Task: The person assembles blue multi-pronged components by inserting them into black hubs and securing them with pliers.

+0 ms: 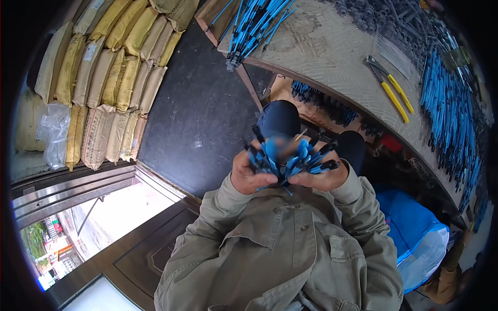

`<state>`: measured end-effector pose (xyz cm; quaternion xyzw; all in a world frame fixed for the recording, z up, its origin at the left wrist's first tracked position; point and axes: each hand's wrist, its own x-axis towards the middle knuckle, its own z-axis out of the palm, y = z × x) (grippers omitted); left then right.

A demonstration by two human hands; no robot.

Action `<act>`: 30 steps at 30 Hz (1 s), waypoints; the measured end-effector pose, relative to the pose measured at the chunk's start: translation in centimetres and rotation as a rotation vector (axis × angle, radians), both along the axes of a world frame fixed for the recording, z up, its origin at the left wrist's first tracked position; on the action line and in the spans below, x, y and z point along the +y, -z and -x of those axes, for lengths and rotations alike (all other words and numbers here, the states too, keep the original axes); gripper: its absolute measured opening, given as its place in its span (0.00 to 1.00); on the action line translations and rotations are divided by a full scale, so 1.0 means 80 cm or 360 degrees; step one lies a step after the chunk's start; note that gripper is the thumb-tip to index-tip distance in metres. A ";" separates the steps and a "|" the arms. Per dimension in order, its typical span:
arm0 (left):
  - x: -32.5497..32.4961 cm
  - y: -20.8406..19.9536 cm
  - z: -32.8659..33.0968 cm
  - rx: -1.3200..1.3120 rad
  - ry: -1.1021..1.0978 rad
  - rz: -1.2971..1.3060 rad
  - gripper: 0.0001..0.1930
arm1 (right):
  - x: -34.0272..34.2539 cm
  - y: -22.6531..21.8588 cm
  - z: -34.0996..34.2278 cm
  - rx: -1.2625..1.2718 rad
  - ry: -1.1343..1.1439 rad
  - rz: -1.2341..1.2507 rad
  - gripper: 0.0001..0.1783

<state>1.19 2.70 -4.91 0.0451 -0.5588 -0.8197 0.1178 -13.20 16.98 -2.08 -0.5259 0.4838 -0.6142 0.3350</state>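
In front of my lap, both hands are wrapped around a bundle of thin blue rods with black ends (296, 165). My left hand (248, 174) closes around its left side, and my right hand (328, 179) grips the right side. The two thumbs point toward each other at the near side of the bundle, a little apart. The rods fan outward, some toward the left and some toward the right. A blurred patch covers the bundle's middle, and most fingers are hidden behind the rods.
On the workbench (332, 57) lie yellow-handled pliers (397, 96), a large pile of blue rods (448, 103) and dark grey plastic parts (389, 20). Another blue bundle (254, 28) rests at its left end. Sacks (111, 78) are stacked at left; a blue bag (412, 223) stands at right.
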 end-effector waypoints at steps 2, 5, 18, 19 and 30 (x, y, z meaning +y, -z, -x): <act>0.002 0.007 -0.003 0.0036 -0.0063 0.0202 0.30 | 0.004 0.003 0.000 -0.0008 0.0063 0.0048 0.19; 0.006 0.016 0.003 0.0200 -0.0142 0.0507 0.27 | 0.010 -0.003 -0.004 -0.0032 0.0141 0.0000 0.18; -0.024 0.001 0.020 0.0162 0.0606 0.0000 0.17 | 0.023 0.002 -0.003 0.0221 0.0123 0.0047 0.21; -0.024 -0.004 0.024 0.0158 0.0610 -0.0004 0.17 | 0.024 0.003 -0.003 0.0228 0.0102 0.0041 0.20; -0.016 -0.006 0.039 0.0303 0.0742 0.0385 0.17 | 0.033 0.006 -0.002 0.0220 0.0026 0.0073 0.18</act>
